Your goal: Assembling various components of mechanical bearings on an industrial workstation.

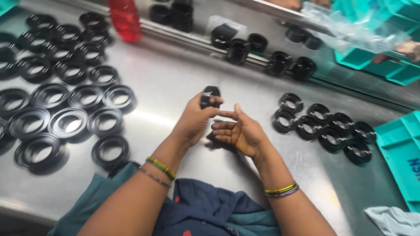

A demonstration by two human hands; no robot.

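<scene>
My left hand [192,120] grips a small black ring-shaped part [210,95] between thumb and fingers, held above the steel table [175,83]. Right beside it, my right hand [238,131] is palm up with fingers apart and nothing in it, its forefinger reaching toward the left thumb. Several large flat black rings [70,122] lie in rows on the table to the left. To the right sits a cluster of several smaller, thicker black rings [323,126].
A red translucent bottle [125,19] stands at the back left. More black parts [271,59] line a rail across the table's far side. Teal bins [400,153] sit at the right edge and far right corner, with clear plastic bagging [350,28]. A pale cloth [391,220] lies bottom right.
</scene>
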